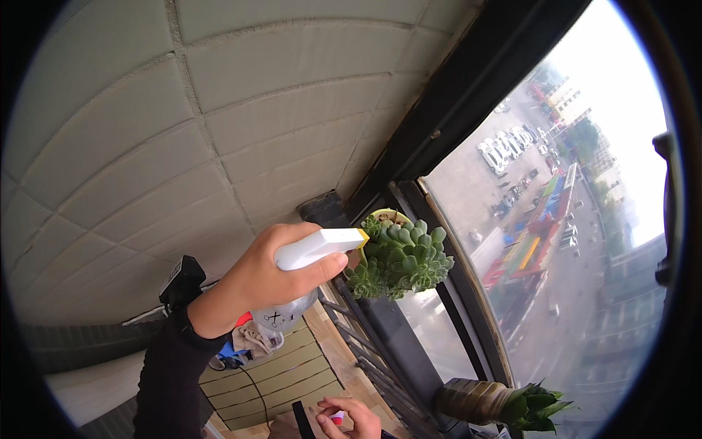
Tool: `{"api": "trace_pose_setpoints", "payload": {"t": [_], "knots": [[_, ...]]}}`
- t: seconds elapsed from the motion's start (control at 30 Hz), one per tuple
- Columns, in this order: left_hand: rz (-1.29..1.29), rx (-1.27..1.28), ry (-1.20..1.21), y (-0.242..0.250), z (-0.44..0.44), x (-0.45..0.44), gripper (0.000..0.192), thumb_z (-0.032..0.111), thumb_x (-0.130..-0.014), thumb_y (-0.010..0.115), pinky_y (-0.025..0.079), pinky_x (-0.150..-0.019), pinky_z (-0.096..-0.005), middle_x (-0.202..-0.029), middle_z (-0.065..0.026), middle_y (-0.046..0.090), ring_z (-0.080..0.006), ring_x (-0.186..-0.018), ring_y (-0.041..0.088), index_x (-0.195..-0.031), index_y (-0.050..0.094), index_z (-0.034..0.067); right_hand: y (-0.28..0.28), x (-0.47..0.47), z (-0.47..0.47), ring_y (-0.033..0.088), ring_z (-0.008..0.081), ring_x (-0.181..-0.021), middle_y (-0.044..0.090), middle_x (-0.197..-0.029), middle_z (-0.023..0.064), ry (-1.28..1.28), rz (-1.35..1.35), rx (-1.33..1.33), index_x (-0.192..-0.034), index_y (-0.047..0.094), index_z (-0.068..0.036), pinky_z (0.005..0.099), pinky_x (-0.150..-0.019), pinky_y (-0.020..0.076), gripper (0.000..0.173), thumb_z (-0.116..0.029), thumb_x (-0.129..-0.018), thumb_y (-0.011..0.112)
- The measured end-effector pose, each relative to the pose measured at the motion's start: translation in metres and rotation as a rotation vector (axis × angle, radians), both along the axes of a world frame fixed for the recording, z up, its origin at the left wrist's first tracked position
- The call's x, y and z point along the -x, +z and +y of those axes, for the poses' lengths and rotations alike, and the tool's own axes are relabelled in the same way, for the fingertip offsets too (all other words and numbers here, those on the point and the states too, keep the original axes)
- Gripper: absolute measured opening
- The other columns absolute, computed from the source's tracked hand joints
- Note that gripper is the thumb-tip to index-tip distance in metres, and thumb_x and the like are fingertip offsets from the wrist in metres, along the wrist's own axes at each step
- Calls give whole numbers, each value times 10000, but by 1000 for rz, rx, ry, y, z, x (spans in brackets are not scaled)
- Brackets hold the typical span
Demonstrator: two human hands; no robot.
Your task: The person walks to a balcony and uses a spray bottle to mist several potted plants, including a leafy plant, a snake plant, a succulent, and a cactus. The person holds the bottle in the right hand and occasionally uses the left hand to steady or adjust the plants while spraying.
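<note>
My left hand (274, 274) is closed around the neck of a spray bottle with a white head (318, 247) and a yellow nozzle. The bottle's clear body (290, 313) shows below the hand. In front of the nozzle, close to it, are the leaves of a green succulent (408, 255) in a yellow-rimmed pot (392, 213). No spray can be made out. Low in the view is my right hand (356, 420), its fingers loosely curled and apart. A small pink and white patch shows between them; what it is I cannot tell.
A leafy plant in a ribbed brown container (474, 400) stands by the window frame (466, 263). Dark metal railings (356, 340) run below. A tiled wall (285, 104) is at upper left. Near my left forearm are a black device (184, 280) and a clear container (274, 339) with cloths.
</note>
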State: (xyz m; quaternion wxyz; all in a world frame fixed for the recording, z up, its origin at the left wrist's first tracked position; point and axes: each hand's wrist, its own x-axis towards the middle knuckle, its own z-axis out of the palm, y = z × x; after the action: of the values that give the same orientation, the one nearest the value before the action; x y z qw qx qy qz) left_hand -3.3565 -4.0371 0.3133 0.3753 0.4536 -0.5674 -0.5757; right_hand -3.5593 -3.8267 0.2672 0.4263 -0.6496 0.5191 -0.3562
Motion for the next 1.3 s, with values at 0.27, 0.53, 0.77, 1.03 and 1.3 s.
{"api": "trace_pose_setpoints", "payload": {"t": [0.27,0.53,0.77,1.03,1.3], "knots": [[-166,136,67,4,-2,13,267,275,-822,674,460,-603,-283,-704,-73,639,-139,-632,587,-902,685,20,17,4,12,627,243,-723,643,-830,121,-50,-27,26,-1093,612,0,311,-638,488,334,-21,-776,716],[-302,63,-5,7,-13,5,242,225,-836,647,475,-637,-268,-765,-32,673,-96,-695,598,-940,676,8,21,18,32,640,217,-742,650,-909,131,-79,-13,18,-1110,604,11,294,-656,502,336,10,-787,696],[-377,41,-9,16,-17,10,279,289,-779,638,486,-615,-293,-675,-49,654,-132,-629,613,-814,677,14,29,27,50,640,207,-743,650,-918,131,-115,-32,33,-1122,597,15,285,-653,503,356,26,-781,697],[-475,72,12,18,-13,9,239,243,-818,632,440,-561,-258,-690,-9,654,-70,-602,544,-901,691,28,36,37,67,644,192,-740,650,-937,132,-153,-12,103,-1118,600,20,271,-659,504,338,20,-791,685],[-456,184,44,7,-12,11,254,274,-798,629,463,-588,-281,-659,-25,652,-103,-612,580,-818,683,26,44,40,83,644,179,-736,647,-932,127,-174,-20,83,-1116,601,22,262,-652,502,338,20,-790,691]]}}
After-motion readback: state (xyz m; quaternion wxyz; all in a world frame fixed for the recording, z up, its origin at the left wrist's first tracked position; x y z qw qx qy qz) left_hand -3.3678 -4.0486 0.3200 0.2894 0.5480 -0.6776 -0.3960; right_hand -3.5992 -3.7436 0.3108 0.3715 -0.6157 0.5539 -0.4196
